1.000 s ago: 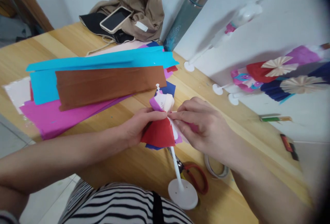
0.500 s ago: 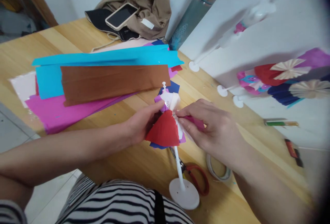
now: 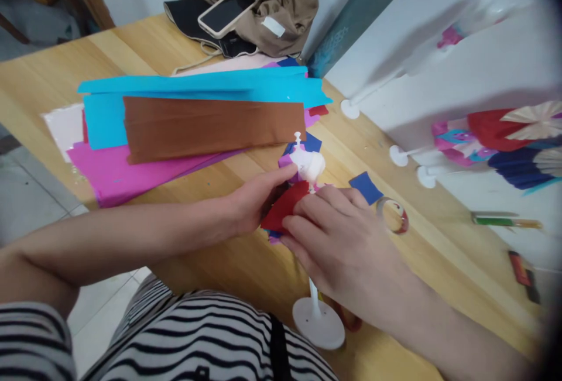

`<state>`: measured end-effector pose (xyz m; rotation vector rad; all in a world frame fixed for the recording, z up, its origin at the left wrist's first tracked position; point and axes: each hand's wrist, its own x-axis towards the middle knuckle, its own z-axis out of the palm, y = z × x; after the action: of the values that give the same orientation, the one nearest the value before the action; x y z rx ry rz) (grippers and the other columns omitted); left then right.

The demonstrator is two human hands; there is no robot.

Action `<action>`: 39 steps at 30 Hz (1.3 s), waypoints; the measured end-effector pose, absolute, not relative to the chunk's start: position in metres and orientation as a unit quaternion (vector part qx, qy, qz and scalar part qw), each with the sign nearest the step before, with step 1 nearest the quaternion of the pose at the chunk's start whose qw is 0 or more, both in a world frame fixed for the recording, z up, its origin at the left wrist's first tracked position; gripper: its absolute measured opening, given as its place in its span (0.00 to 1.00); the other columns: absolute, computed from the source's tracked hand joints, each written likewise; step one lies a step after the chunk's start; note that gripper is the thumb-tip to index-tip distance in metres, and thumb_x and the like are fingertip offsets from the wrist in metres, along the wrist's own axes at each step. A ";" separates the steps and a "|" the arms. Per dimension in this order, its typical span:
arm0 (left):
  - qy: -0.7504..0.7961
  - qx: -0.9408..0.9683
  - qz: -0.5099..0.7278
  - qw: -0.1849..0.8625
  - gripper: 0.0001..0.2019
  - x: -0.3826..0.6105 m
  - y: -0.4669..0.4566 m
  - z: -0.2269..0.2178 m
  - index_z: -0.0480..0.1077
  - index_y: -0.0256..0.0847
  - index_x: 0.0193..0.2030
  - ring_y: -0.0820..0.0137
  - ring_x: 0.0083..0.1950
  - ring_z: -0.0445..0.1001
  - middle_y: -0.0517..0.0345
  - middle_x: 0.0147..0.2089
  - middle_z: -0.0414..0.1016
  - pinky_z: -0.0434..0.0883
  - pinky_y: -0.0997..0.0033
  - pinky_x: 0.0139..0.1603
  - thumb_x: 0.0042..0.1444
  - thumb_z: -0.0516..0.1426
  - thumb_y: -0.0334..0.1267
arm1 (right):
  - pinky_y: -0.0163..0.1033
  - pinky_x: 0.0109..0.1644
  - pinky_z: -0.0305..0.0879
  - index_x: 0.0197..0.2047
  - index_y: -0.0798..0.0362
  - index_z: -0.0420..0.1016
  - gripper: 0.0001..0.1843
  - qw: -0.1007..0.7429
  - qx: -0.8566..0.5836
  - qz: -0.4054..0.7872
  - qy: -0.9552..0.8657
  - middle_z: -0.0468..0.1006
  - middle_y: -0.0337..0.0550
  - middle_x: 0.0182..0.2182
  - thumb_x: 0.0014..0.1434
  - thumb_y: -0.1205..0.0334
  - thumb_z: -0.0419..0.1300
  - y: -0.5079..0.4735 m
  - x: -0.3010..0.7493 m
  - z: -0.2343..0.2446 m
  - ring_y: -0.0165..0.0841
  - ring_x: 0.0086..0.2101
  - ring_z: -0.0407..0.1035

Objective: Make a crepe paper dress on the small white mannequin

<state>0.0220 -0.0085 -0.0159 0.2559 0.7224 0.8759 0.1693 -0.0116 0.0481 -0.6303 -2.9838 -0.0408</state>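
A miniature dress form (image 3: 311,165) stands on a white pole with a round base (image 3: 319,323). White and purple paper covers its top, and a red paper piece (image 3: 286,204) hangs as a skirt, with blue and purple edges below. My left hand (image 3: 254,199) closes around the form's left side, its thumb on the purple part at the chest. My right hand (image 3: 336,226) lies across the front, its curled fingers on the red paper at the waist and hem. It hides the skirt's right side. Part of an orange-red scissors handle (image 3: 352,320) shows behind the base.
Brown (image 3: 215,130), bright blue (image 3: 197,83) and magenta paper (image 3: 116,176) lies stacked behind my left arm. At the back are a brown cloth hat (image 3: 294,3), a phone (image 3: 228,12) and a flask (image 3: 355,24). Rightward are a blue paper square (image 3: 366,188), a tape roll (image 3: 404,223) and dressed forms (image 3: 487,129).
My right hand has gone from a pinch at the skirt's right edge to lying over its front, covering the right side. My view has shifted. The left hand keeps its hold.
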 end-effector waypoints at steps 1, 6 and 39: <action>0.348 0.118 0.402 0.838 0.18 0.022 -0.008 -0.016 0.76 0.38 0.35 0.65 0.37 0.73 0.51 0.32 0.76 0.70 0.67 0.39 0.62 0.55 0.51 | 0.46 0.36 0.53 0.27 0.52 0.73 0.12 0.047 -0.205 -0.011 -0.978 0.72 0.43 0.26 0.63 0.69 0.56 -0.011 0.169 0.048 0.39 0.32 0.61; 0.353 0.107 0.392 0.843 0.19 0.021 -0.009 -0.012 0.75 0.38 0.32 0.67 0.37 0.72 0.52 0.33 0.75 0.69 0.68 0.42 0.64 0.52 0.50 | 0.44 0.36 0.58 0.31 0.51 0.73 0.10 0.110 -0.261 0.156 -0.946 0.74 0.41 0.29 0.64 0.69 0.57 -0.004 0.173 0.055 0.36 0.33 0.65; 0.417 0.138 0.349 0.827 0.22 0.022 -0.004 -0.015 0.70 0.41 0.32 0.65 0.36 0.67 0.56 0.30 0.68 0.61 0.68 0.35 0.59 0.51 0.59 | 0.42 0.28 0.59 0.29 0.46 0.71 0.10 0.230 -0.426 0.296 -0.823 0.72 0.39 0.25 0.62 0.58 0.62 0.031 0.196 0.060 0.34 0.26 0.65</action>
<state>0.0217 -0.0040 -0.0149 0.2932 0.8866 0.7418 0.1964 0.0306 0.0598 -1.1716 -2.2656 0.8152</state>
